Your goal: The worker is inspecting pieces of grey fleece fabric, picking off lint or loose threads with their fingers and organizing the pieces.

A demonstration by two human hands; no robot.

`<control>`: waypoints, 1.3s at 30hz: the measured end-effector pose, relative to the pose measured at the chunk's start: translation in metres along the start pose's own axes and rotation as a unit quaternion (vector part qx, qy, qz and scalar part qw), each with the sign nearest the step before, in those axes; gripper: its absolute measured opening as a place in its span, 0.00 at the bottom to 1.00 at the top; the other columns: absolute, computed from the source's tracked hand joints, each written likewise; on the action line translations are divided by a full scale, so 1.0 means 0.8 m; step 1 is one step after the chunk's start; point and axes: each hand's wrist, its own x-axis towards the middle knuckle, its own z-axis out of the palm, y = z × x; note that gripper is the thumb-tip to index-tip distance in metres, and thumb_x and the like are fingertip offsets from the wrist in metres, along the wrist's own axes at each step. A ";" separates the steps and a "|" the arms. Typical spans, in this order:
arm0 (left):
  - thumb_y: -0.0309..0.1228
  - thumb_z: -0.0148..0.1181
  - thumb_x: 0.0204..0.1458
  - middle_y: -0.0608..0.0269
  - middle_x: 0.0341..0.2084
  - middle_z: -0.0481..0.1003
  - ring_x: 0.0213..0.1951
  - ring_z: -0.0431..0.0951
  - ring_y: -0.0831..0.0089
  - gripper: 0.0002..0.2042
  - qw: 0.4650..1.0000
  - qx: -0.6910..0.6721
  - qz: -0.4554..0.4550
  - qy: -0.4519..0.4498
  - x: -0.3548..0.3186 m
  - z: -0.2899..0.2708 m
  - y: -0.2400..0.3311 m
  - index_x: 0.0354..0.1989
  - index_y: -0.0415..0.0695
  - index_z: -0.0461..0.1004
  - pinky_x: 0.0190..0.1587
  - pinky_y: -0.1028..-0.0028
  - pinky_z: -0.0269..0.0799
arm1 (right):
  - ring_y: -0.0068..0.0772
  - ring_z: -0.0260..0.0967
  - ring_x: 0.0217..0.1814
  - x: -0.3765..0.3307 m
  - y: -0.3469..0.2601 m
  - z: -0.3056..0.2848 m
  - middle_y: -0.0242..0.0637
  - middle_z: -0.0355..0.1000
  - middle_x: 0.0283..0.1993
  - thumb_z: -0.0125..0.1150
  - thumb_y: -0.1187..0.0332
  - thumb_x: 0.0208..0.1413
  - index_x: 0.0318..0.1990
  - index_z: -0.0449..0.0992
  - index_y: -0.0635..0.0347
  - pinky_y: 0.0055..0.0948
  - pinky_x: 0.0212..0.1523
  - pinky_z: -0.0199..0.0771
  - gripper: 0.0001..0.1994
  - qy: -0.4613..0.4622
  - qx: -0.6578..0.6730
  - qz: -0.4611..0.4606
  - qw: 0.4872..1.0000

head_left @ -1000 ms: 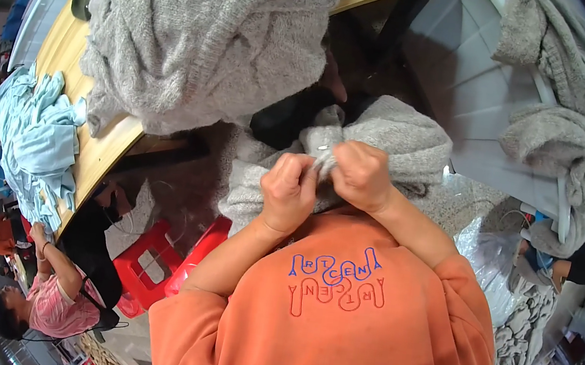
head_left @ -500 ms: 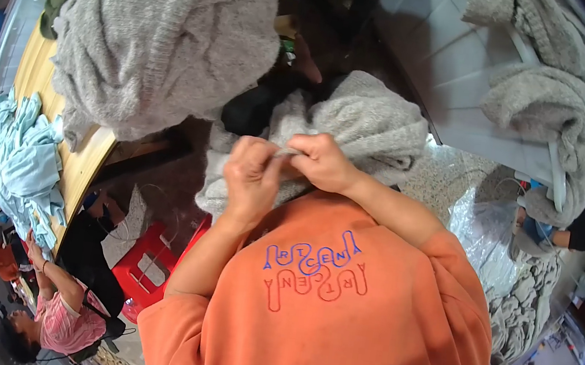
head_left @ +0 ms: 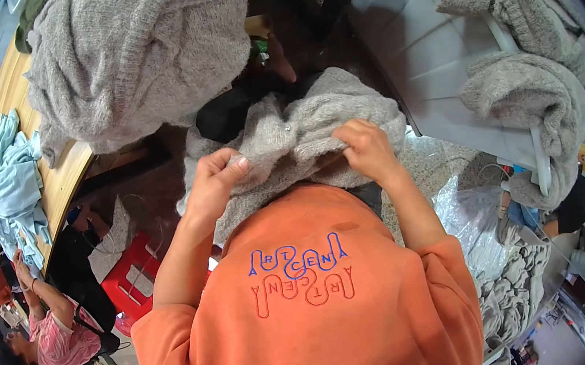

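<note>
A grey knit garment (head_left: 316, 112) lies bunched over my lap, in front of my orange top. On its near left side my left hand (head_left: 215, 181) pinches the knit between thumb and fingers. Farther right, my right hand (head_left: 369, 150) is closed on another part of the same cloth, fingers curled over a fold. The knit runs slightly stretched between the two hands, with a small bright spot on it near the middle. The fingertips of my right hand are partly hidden in the fold.
A large heap of grey knitwear (head_left: 132, 51) rests on the curved wooden table (head_left: 77, 173) at left, with light-blue cloth (head_left: 6, 171) nearer. Grey knits (head_left: 530, 88) hang over a grey plastic bin (head_left: 427, 60) at right. A red stool (head_left: 119, 278) and a person in pink (head_left: 68, 341) are lower left.
My hands, close together before, have moved apart: the left toward the lower left, the right toward the right. The garment between them has spread out. The whole view has shifted slightly.
</note>
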 end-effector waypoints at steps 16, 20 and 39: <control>0.25 0.57 0.50 0.70 0.17 0.70 0.18 0.65 0.86 0.04 0.987 -0.138 -0.067 -0.050 0.007 0.028 0.016 0.24 0.40 0.71 0.19 0.83 0.56 | 0.23 0.61 0.20 0.043 -0.108 0.004 0.28 0.65 0.24 0.56 0.71 0.38 0.32 0.70 0.59 0.22 0.19 0.59 0.09 0.173 -0.005 -0.325 0.930; 0.23 0.57 0.50 0.70 0.18 0.71 0.19 0.65 0.87 0.03 0.988 -0.143 -0.045 -0.022 -0.003 0.025 0.011 0.25 0.39 0.72 0.20 0.85 0.58 | 0.26 0.62 0.20 0.041 -0.102 0.020 0.35 0.69 0.29 0.60 0.75 0.37 0.31 0.71 0.64 0.23 0.18 0.60 0.10 0.140 0.047 -0.308 0.940; 0.15 0.58 0.45 0.67 0.24 0.75 0.25 0.71 0.85 0.06 0.991 0.021 0.107 0.081 -0.012 0.023 -0.012 0.32 0.34 0.76 0.28 0.83 0.68 | 0.49 0.71 0.35 0.055 -0.101 0.050 0.46 0.72 0.34 0.48 0.83 0.37 0.36 0.70 0.63 0.37 0.35 0.72 0.15 -0.010 0.355 -0.037 0.934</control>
